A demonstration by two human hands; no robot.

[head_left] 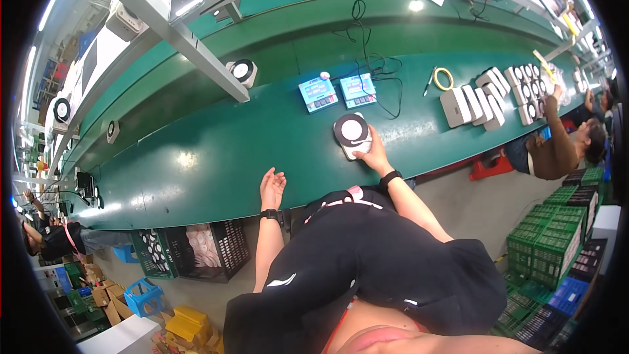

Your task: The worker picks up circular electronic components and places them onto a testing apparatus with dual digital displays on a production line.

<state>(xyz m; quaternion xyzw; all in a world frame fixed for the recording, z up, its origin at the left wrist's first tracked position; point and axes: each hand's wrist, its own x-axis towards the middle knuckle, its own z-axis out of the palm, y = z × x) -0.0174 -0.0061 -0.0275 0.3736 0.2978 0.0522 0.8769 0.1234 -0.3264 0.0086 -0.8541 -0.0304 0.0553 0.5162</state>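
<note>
My right hand (375,153) grips a white box-shaped device (352,129) with a black ring and a white disc on its top face. The device is at the near part of the green workbench (216,151), its lower side partly covered by my fingers. My left hand (272,187) is at the bench's front edge, palm turned inward, fingers loosely apart and holding nothing. Just beyond the device are two blue instrument boxes with lit screens, the left box (317,95) and the right box (358,91), with black cables behind them.
To the right stand several white box devices (485,108), a yellow cable coil (443,79) and rows of round-topped devices (528,92). A similar device (242,72) sits by the grey post (196,52). Co-workers are at both ends. Crates (219,252) stand below the bench.
</note>
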